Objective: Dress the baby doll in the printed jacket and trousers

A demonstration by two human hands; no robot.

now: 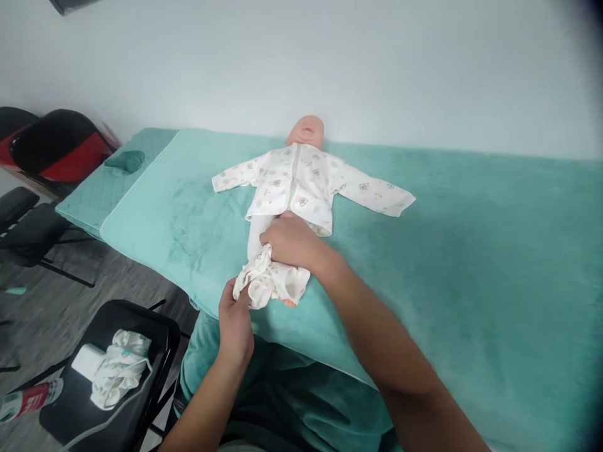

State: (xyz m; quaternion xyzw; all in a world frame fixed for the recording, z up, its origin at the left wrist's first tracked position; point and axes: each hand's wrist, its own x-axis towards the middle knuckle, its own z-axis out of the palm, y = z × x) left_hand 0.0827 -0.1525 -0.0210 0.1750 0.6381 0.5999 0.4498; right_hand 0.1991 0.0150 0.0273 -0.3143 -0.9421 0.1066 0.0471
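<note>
A baby doll point(306, 130) lies on its back on the teal blanket point(452, 251), head toward the wall. It wears a white printed top point(301, 182) with sleeves spread out. White printed trousers point(271, 282) are bunched around the doll's lower legs near the blanket's front edge. My right hand point(292, 242) is closed on the upper part of the bunched trousers, over the doll's legs. My left hand point(235, 317) pinches the lower edge of the same trousers from below.
A black chair point(155, 320) at lower left holds a white box and crumpled white baby clothes point(120, 367). A red-and-black chair point(61, 147) stands at far left. A folded teal cloth point(125, 160) lies at the bed's left end. A bottle point(28, 398) lies on the floor.
</note>
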